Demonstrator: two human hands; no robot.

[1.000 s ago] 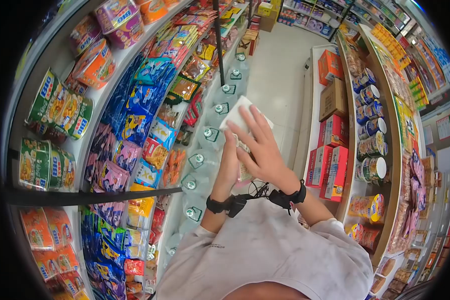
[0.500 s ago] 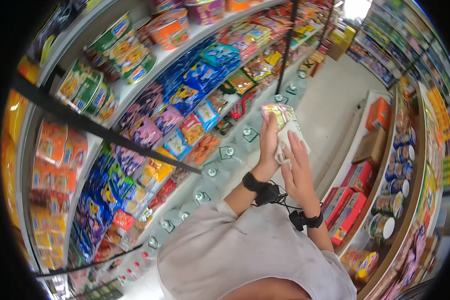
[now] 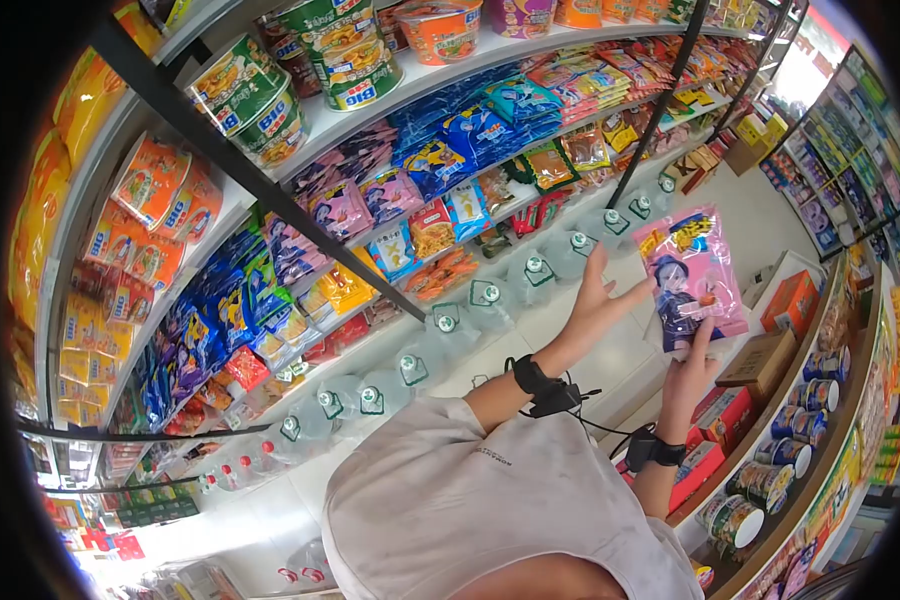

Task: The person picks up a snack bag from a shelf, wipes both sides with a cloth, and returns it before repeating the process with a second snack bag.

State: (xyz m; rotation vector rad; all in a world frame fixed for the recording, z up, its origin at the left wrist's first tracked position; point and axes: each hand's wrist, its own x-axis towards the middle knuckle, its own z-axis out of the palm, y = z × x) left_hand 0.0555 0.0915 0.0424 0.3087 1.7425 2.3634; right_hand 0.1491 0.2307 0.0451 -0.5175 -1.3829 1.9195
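A pink snack bag (image 3: 715,275) with a printed figure on its front is held up over the aisle. My right hand (image 3: 688,380) grips it at the lower edge, one finger lying across the front. Beside the bag's left edge is my left hand (image 3: 605,305), its thumb and fingers spread apart, with the fingertips right at the edge. A bit of pale material (image 3: 672,340) shows at the bag's lower left corner, by my right hand. Black bands circle both my wrists.
On my left, shelves carry noodle tubs (image 3: 345,60) and blue snack bags (image 3: 470,140). Large clear water bottles (image 3: 485,300) line the floor below them. At right, a low shelf holds cans (image 3: 802,425), red boxes (image 3: 720,415) and a brown carton (image 3: 760,362).
My hands have moved apart and to the right. The bag, earlier seen edge-on between both hands with white cloth-like material, now shows its pink front. My left hand has opened away from it.
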